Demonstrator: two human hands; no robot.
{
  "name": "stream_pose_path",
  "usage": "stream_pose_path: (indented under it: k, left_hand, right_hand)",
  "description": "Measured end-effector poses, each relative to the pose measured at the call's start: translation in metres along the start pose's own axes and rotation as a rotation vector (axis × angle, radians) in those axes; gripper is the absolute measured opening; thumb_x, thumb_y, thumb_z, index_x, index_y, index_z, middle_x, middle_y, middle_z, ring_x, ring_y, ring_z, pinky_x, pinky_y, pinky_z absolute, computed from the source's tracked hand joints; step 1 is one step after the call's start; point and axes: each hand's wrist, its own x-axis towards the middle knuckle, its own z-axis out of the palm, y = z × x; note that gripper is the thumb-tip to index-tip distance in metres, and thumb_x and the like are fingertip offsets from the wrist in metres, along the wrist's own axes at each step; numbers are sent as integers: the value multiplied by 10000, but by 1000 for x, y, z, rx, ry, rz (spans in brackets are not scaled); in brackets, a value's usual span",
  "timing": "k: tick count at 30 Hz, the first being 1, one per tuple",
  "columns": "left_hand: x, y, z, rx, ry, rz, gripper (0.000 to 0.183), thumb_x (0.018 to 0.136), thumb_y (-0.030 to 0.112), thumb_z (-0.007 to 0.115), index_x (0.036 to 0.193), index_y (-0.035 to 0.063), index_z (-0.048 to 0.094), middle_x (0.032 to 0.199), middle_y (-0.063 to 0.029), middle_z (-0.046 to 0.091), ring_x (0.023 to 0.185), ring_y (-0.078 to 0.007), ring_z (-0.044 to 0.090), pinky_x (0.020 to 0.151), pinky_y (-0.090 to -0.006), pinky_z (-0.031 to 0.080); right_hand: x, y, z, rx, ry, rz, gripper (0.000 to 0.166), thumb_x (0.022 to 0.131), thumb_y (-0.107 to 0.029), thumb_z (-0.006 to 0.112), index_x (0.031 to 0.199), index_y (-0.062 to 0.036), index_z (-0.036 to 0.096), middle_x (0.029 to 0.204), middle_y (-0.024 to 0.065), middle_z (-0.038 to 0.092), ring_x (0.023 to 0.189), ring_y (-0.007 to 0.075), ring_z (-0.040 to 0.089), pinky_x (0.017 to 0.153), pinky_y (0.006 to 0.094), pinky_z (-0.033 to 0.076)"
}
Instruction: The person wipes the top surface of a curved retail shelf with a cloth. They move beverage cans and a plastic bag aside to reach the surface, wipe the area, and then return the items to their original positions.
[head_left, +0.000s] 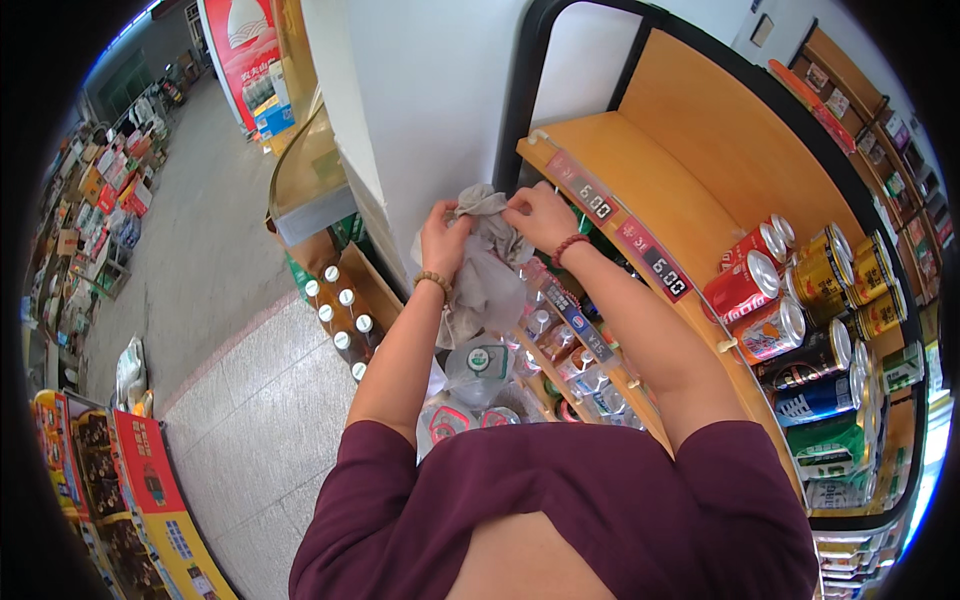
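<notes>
A crumpled grey cloth (469, 289) hangs in front of me, bunched at its top. My left hand (448, 236) pinches its left side between thumb and fingers. On the other side, my right hand (544, 216) grips the bunched top with its fingertips. Part of the hanging bundle looks pale and translucent, perhaps a thin plastic bag (495, 281); where it parts from the cloth I cannot tell. Below it stand large clear plastic water bottles (478, 364), partly hidden by my chest. The wooden shelf (600, 142) of a display rack is just right of my right hand.
Several drink cans (742, 285) line the upper shelf at right, behind electronic price tags (651, 259). Lower tiers hold plastic bottles (574, 364). A white pillar (431, 97) rises ahead. White-capped bottles (341, 315) fill a cardboard box at left. A red-and-yellow display stand (154, 480) stands lower left.
</notes>
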Motion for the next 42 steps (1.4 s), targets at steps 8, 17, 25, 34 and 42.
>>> stream_pose_path:
  k: [8,17,25,34,42]
  left_hand:
    - [-18,24,-18,-189,-190,-147,266,817,110,633,1054,5,574,896,-72,632,792,-122,590,663,-240,474]
    - [-58,31,-24,-76,-243,-222,371,848,255,658,1134,49,542,876,-58,610,719,-88,551,585,-228,452]
    - [-104,-26,-63,-258,-169,-352,248,875,212,621,1064,60,571,809,-25,605,657,-64,554,561,-208,450]
    - [-99,-9,-114,-148,-237,-243,219,874,237,603,1028,81,605,804,30,572,453,2,352,354,-191,237]
    - [-73,93,-109,-83,-571,-180,226,909,136,563,1087,4,608,948,-16,612,873,-83,555,786,-235,448]
  right_hand:
    - [-14,22,2,573,-172,-6,366,802,-299,689,1023,-11,636,949,81,652,906,136,587,822,259,439]
    - [-42,36,21,1343,-58,184,275,946,-216,504,1113,-6,569,1107,54,600,1029,131,543,907,268,405]
    - [-93,65,27,1525,15,483,286,944,-217,503,1122,-9,584,1114,77,618,1034,181,576,920,308,428]
    - [-154,72,40,1466,-8,584,326,949,-295,481,1132,-42,577,1122,69,620,1024,194,593,902,327,458]
    - [-210,60,40,684,-549,206,488,917,-386,519,1220,-4,525,1213,104,560,1130,175,510,973,302,390]
